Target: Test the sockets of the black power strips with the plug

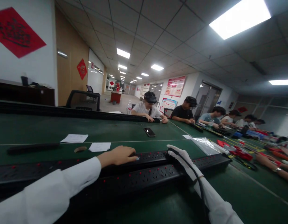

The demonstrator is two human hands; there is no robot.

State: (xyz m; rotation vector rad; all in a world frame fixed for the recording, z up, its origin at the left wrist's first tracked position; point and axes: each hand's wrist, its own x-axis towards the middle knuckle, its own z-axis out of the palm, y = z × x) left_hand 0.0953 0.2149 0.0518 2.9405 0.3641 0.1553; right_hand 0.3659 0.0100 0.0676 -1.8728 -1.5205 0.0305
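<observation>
Two long black power strips, the rear one and the front one, lie side by side across the green table, with rows of sockets and small red parts along their tops. My left hand is bare and rests on the rear strip, fingers stretched out. Farther right, my right hand wears a white glove and lies over the strips, its fingers curled at the end of a black cable. That cable runs back along my right forearm. Whatever is at its end under the fingers is hidden.
Beyond the strips are a phone, white papers, a brown ring-like piece and a dark bar. Clear plastic bags and red parts lie right. Co-workers sit along the far side; another person's hands are at right.
</observation>
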